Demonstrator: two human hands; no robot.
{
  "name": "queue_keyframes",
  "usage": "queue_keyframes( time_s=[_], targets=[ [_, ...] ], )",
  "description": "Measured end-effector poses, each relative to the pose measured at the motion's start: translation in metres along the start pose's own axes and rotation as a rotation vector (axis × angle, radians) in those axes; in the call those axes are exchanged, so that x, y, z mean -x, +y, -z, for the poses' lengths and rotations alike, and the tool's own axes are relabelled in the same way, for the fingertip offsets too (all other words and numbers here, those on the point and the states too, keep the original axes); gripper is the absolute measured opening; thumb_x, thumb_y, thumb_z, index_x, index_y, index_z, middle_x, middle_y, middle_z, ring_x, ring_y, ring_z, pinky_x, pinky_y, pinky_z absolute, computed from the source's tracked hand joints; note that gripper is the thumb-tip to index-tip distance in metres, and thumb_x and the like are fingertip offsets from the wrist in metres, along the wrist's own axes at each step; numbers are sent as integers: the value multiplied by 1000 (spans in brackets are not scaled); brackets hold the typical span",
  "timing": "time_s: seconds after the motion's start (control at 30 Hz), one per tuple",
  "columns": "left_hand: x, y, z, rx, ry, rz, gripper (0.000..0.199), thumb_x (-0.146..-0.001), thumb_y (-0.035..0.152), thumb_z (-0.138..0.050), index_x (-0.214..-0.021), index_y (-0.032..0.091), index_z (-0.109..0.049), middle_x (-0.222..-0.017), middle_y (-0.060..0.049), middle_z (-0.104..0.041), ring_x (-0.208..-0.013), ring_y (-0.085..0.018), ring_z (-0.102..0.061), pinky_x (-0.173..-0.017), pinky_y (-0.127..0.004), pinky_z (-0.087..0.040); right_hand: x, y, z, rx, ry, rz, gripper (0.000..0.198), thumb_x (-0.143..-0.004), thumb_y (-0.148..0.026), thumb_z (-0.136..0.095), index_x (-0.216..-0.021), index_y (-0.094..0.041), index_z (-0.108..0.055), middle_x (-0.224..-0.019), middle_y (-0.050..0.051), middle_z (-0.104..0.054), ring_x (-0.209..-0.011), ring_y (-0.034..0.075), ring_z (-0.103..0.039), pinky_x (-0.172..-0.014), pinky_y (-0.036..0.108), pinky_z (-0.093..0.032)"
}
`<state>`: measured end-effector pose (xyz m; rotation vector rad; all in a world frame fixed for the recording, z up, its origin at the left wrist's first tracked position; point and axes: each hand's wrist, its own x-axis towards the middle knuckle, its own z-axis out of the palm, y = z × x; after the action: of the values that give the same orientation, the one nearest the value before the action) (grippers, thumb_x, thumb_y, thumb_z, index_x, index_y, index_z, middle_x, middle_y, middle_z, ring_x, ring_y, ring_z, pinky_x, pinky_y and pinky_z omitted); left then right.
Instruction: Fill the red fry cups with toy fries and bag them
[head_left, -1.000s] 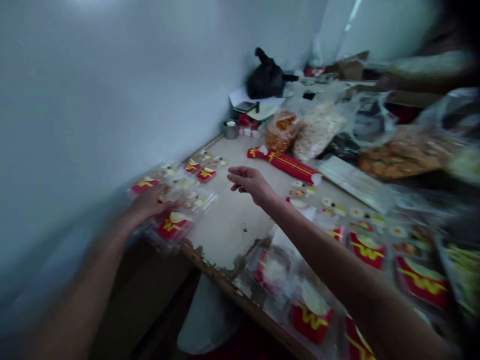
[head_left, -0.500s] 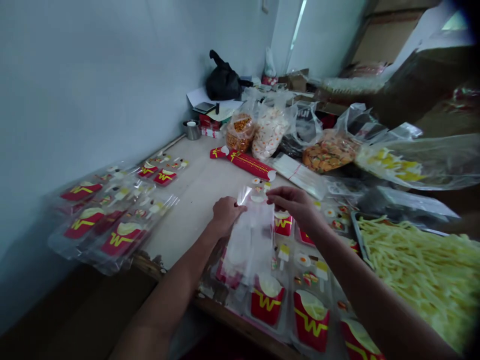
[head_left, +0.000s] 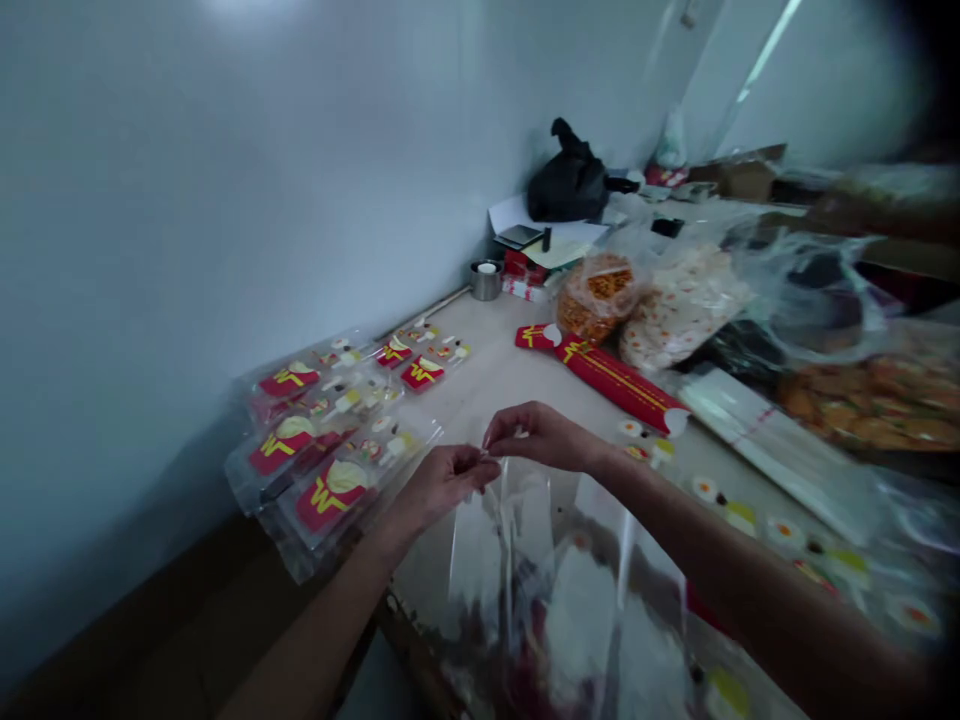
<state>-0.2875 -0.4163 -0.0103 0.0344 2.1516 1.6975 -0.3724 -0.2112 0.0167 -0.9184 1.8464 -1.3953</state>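
My left hand (head_left: 454,478) and my right hand (head_left: 544,435) meet above the near part of the table, fingertips touching or almost touching. Both pinch the top edge of a clear plastic bag (head_left: 529,500) that hangs down in front of me. Pale shapes show through the bag, but blur keeps me from telling its contents. Below and to the right lie more clear packets, partly behind my right forearm, with small egg and ice-pop shapes (head_left: 739,515). Left of my hands rests a pile of filled packets (head_left: 334,495), each showing a red fries carton with a yellow zigzag.
Stacked red cartons (head_left: 619,385) lie across the table (head_left: 480,355). Behind them stand a bag of orange pieces (head_left: 596,295) and a bag of white pieces (head_left: 679,310). A bundle of clear sleeves (head_left: 772,450) is at right. A metal cup (head_left: 486,282) stands near the wall.
The view has swung left, so the tray of yellow strips is out of sight. My hands have come together at the bag's top, and the bag hangs more spread out.
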Motion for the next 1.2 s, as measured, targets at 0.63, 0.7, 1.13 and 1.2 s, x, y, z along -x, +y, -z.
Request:
queue_keyframes(
  time_s=[0.63, 0.7, 1.13, 1.2],
  targets=[
    [9, -27, 0, 402, 232, 106, 29, -61, 41, -88, -60, 16, -73, -72, -1, -57, -70, -12, -52, -65, -23, -38, -196, 48, 64, 1254, -97, 128, 92, -59, -43, -84, -142, -24, -51, -146, 18, -45, -127, 38, -46, -101, 51, -39],
    [5, -29, -8, 464, 234, 170, 37, -53, 41, -92, -57, 15, -67, -62, 2, -53, -62, -9, -47, -60, -22, -35, -196, 46, 68, 1234, -82, 144, 97, -60, -43, -84, -148, -25, -45, -153, 17, -38, -135, 39, -40, -105, 51, -37],
    [-1, -27, -1, 333, 189, 272, 43, -68, 57, -79, -76, 15, -78, -66, 0, -57, -64, -10, -45, -60, -23, -31, -197, 61, 76, 1251, -128, -56, 96, -57, -60, -83, -139, -20, -55, -136, 17, -56, -123, 39, -53, -103, 54, -38],
    [-2, -20, -4, 325, 240, 269, 39, -64, 52, -83, -68, 15, -75, -62, 1, -55, -62, -9, -44, -59, -22, -31, -162, 54, 77, 1185, 8, -154, 99, -59, -68, -80, -140, -17, -55, -134, 17, -59, -122, 38, -54, -104, 53, -37]
  ],
)
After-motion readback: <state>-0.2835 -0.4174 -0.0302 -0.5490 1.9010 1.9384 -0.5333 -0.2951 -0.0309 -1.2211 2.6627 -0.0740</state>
